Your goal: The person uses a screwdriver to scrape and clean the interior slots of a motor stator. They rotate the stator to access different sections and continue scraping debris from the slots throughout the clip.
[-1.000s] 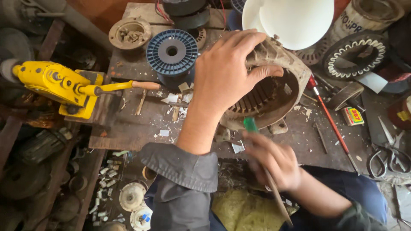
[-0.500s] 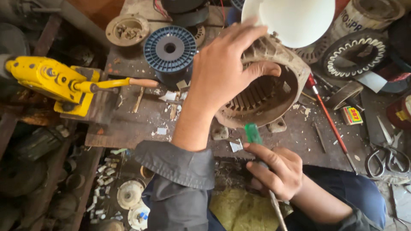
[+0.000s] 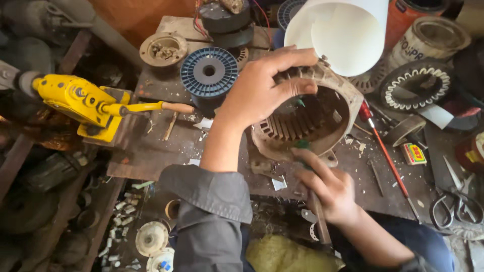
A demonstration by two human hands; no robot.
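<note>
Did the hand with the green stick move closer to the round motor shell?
Yes. The right hand has pushed the green stick up to the motor shell rim; earlier its tip sat below the shell.

Left hand (image 3: 262,88) grips the rim of a round motor housing (image 3: 330,118) tilted on the workbench (image 3: 151,151) | right hand (image 3: 327,186) holds a green-tipped stick tool (image 3: 315,201) at the housing's lower edge | blue-grey wire spool (image 3: 209,70) just left of the hand | yellow hand drill (image 3: 85,103) far left | red screwdriver (image 3: 383,148) and scissors (image 3: 456,204) at right | white bucket (image 3: 343,30) behind.
</note>
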